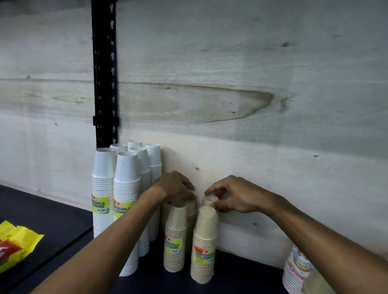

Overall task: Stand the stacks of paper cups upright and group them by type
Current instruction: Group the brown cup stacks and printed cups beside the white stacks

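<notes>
Risk of toppling: right hand [233,198] pinching the top of a rear beige cup stack [207,201], left hand [175,187] curled over another, 2 front stacks [203,244] crowded just below both grips.

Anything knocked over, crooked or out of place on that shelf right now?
Nothing fallen. The white cup stacks and beige cup stacks stand upright in separate groups. One patterned cup stack sits apart at the right edge, away from both. Both hands, the left hand and right hand, are on the rear beige stacks.
</notes>
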`<state>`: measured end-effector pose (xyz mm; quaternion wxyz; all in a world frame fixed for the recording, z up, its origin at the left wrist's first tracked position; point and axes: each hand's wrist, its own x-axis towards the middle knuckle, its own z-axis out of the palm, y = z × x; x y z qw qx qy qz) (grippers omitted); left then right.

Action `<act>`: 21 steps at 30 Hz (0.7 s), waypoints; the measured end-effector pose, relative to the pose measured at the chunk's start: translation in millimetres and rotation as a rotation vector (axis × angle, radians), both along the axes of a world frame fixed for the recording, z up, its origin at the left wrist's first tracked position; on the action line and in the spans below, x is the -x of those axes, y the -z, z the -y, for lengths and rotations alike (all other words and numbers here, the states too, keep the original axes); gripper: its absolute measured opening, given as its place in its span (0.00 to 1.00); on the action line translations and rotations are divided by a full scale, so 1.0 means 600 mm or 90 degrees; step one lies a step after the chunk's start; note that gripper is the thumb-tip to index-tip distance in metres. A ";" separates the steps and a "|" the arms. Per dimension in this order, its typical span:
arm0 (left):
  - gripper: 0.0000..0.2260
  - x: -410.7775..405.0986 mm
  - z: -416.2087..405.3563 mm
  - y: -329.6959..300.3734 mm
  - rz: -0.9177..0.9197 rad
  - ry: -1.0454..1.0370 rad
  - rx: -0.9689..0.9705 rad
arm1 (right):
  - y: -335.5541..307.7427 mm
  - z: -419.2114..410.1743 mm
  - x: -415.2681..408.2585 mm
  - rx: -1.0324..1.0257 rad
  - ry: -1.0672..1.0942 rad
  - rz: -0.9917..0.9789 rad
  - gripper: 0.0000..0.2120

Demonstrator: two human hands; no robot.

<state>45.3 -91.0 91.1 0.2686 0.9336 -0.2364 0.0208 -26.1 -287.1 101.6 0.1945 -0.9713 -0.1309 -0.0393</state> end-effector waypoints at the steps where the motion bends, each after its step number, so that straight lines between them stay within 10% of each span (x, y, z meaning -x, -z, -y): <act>1: 0.14 0.000 0.001 0.000 -0.014 0.005 0.015 | 0.001 0.001 -0.002 -0.006 0.004 0.008 0.20; 21: 0.21 0.073 -0.019 -0.025 0.035 -0.082 0.003 | -0.016 -0.010 0.055 -0.100 0.077 0.122 0.07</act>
